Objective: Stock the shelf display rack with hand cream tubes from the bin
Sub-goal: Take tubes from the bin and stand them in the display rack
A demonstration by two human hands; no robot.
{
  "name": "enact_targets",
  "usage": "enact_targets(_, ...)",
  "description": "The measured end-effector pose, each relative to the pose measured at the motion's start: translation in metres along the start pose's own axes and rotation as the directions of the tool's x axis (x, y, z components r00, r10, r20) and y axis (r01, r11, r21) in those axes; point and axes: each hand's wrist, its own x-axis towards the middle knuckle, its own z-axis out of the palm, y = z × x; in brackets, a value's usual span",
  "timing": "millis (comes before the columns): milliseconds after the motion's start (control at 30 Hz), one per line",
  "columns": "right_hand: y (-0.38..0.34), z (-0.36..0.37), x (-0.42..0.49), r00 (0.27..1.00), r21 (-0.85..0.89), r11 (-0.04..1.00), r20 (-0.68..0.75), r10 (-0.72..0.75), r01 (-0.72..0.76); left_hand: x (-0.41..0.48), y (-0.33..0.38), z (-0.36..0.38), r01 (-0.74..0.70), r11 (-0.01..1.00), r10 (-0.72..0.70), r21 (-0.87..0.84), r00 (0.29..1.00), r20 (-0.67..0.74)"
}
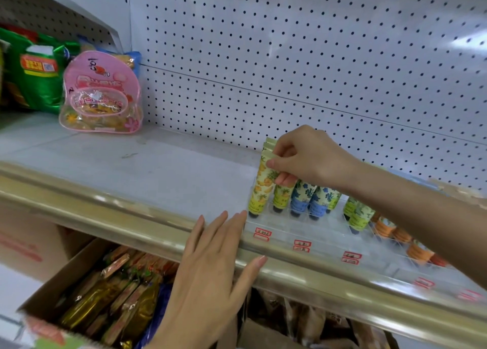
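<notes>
A clear display rack (311, 230) stands on the shelf at the right, with red price tags along its front. It holds upright hand cream tubes: yellow pineapple ones, blue flowered tubes (303, 198), green tubes (358, 214) and orange tubes (390, 228). My right hand (311, 159) pinches the crimped top of a yellow pineapple tube (259, 188) standing cap-down at the rack's left end. My left hand (210, 267) lies with straight fingers on the shelf's gold front rail, fingertips near the rack's left corner. The bin is not clearly in view.
The white shelf (131, 161) has a gold front rail (105, 211) and a pegboard back wall. A pink snack bag (101, 95) and green packets (34, 69) sit at the far left. Below the shelf, a cardboard box (105, 293) holds several wrapped snacks.
</notes>
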Motion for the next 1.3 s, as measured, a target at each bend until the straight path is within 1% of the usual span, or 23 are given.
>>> enact_targets(233, -0.001, -0.003, -0.002, 1.000, -0.021, 1.000, 0.018, -0.009, 0.009, 0.000, 0.000, 0.002, -0.005, 0.999, 0.005, 0.049, 1.000, 0.005)
enact_targets(533, -0.002, -0.003, -0.003, 1.000, -0.067, 0.998, 0.022, -0.005, 0.007, 0.000, -0.001, 0.000, 0.000, 0.999, -0.001, 0.043, 1.000, 0.023)
enact_targets(733, 0.001, -0.003, -0.007, 1.000, -0.065, 0.998, 0.018, -0.002, 0.003, -0.001, 0.006, -0.006, 0.011, 1.000, -0.011, 0.001, 1.000, 0.016)
enact_targets(800, 0.002, -0.004, -0.009, 1.000, -0.093, 0.996, 0.004, -0.008, 0.008, -0.002, 0.011, -0.007, 0.012, 1.000, -0.012, 0.021, 1.000, 0.004)
enact_targets(900, 0.002, -0.010, -0.017, 0.998, -0.195, 0.980, -0.037, -0.045, 0.037, -0.005, 0.018, -0.008, 0.027, 0.998, -0.028, 0.064, 1.000, 0.013)
enact_targets(1000, 0.004, -0.021, -0.036, 0.995, -0.274, 0.960, -0.053, -0.083, 0.066, -0.013, 0.025, -0.007, 0.022, 0.986, -0.028, 0.165, 0.999, 0.033)
enact_targets(1100, 0.011, -0.034, -0.064, 0.982, -0.396, 0.901, 0.021, -0.185, 0.178, -0.020, 0.034, -0.009, -0.016, 0.967, 0.000, 0.256, 0.998, 0.064)
enact_targets(1200, 0.029, -0.039, -0.104, 0.943, -0.570, 0.752, 0.161, -0.292, 0.330, -0.030, 0.046, -0.010, -0.095, 0.942, 0.073, 0.323, 0.994, 0.079)
enact_targets(1233, 0.037, -0.037, -0.120, 0.933, -0.615, 0.703, 0.193, -0.303, 0.356, -0.035, 0.050, -0.011, -0.111, 0.938, 0.093, 0.329, 0.993, 0.072)
enact_targets(1300, 0.055, -0.027, -0.153, 0.921, -0.657, 0.650, 0.217, -0.324, 0.383, -0.047, 0.061, -0.013, -0.159, 0.930, 0.138, 0.331, 0.987, 0.087)
